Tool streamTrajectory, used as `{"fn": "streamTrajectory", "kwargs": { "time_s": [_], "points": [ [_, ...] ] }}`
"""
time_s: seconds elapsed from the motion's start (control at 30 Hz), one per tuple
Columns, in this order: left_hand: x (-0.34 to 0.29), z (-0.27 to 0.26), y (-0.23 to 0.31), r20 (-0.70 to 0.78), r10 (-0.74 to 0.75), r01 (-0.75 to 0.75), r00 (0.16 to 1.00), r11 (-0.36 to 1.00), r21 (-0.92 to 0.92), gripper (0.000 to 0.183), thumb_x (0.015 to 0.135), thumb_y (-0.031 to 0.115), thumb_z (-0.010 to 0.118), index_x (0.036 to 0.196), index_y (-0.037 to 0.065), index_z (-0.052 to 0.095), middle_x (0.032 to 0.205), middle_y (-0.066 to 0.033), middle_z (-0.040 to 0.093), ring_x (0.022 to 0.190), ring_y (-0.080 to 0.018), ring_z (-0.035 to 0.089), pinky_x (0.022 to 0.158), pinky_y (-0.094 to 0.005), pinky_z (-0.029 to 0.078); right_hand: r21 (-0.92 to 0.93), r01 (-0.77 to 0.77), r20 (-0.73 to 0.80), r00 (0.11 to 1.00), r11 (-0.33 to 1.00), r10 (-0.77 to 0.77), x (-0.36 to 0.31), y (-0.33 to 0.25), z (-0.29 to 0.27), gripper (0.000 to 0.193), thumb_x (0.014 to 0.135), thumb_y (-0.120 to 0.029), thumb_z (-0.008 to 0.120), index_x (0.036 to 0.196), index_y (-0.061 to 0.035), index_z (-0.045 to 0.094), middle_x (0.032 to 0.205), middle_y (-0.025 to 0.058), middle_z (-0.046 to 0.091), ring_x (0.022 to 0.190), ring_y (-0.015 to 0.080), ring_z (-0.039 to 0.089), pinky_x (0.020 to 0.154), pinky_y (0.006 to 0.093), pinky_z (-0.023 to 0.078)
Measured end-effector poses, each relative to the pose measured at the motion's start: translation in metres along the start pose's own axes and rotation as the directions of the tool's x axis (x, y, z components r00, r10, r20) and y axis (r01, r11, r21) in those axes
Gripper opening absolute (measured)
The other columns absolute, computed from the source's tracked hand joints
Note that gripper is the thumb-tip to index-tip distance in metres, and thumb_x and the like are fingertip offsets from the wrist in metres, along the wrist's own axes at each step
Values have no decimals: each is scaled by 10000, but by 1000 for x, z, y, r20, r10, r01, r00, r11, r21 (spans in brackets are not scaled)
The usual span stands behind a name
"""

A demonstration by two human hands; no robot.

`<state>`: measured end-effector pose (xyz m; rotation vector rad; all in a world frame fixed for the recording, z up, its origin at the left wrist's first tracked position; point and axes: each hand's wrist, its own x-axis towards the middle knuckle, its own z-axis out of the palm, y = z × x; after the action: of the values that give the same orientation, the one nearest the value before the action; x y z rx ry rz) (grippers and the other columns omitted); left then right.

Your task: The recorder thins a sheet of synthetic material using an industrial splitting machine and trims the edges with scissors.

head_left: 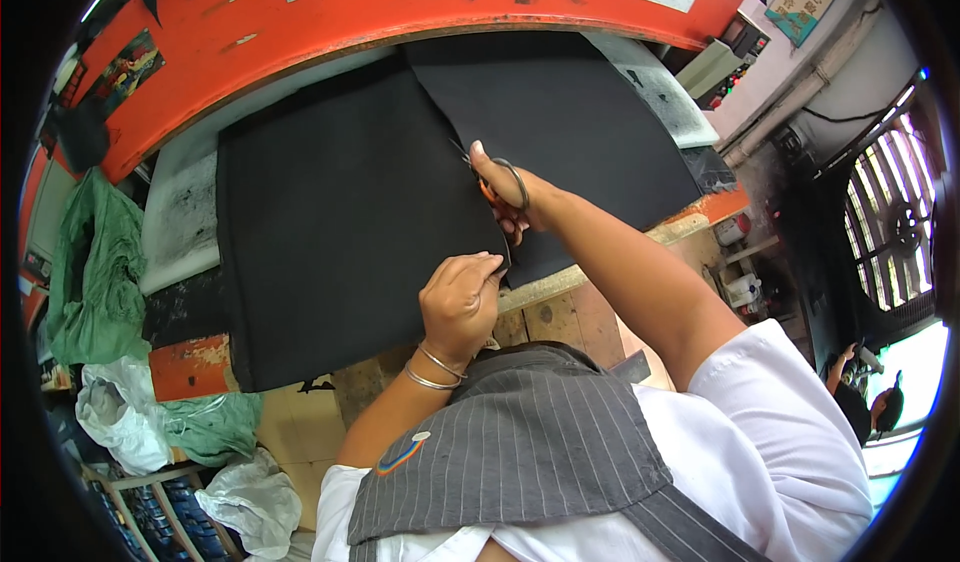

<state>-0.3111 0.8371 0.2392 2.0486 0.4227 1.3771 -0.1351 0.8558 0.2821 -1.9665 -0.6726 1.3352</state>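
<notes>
Black sheet material (320,192) covers most of the work table, and a second black stretch (570,112) lies on its right. A cut or edge line runs between them from the far side toward me. My right hand (515,194) is closed on scissors (487,190) with orange handles, their blades at that line about midway along. At the near edge, my left hand (462,300) is closed, pinching the black sheet close to the lower end of the line. The fingertips of my left hand are partly hidden by the hand itself.
An orange-red machine beam (380,7) with a green button spans the far side. Whitish boards (180,207) show beside the sheets. Green plastic sacks (95,272) and clear bags (125,417) hang or lie at left. A control box (715,67) stands at the far right.
</notes>
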Motion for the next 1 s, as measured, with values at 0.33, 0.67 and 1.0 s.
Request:
{"fn": "streamTrajectory", "kwargs": {
  "time_s": [0.33,0.67,1.0],
  "points": [
    [8,-27,16,-3,-130,129,992,990,-49,180,653,-137,629,794,-27,651,792,-148,657,732,-222,658,653,-279,536,69,80,25,996,994,-82,100,-54,-8,758,735,-813,280,837,-97,509,545,14,391,419,109,378,369,256,268],
    [19,-80,34,-34,-432,424,901,895,-140,174,628,-127,686,757,-18,643,796,-160,664,747,-226,662,677,-304,546,162,327,-105,944,931,-314,238,-125,-26,677,734,-796,341,756,-124,425,549,38,389,419,131,353,385,291,263],
    [-34,-80,22,-275,-690,459,669,675,-577,192,592,-93,750,708,-9,622,714,-146,640,737,-262,670,668,-319,567,147,78,183,978,986,-104,274,-147,-40,841,655,-873,264,836,-68,429,595,18,346,411,110,295,386,247,264]
  ]
}}
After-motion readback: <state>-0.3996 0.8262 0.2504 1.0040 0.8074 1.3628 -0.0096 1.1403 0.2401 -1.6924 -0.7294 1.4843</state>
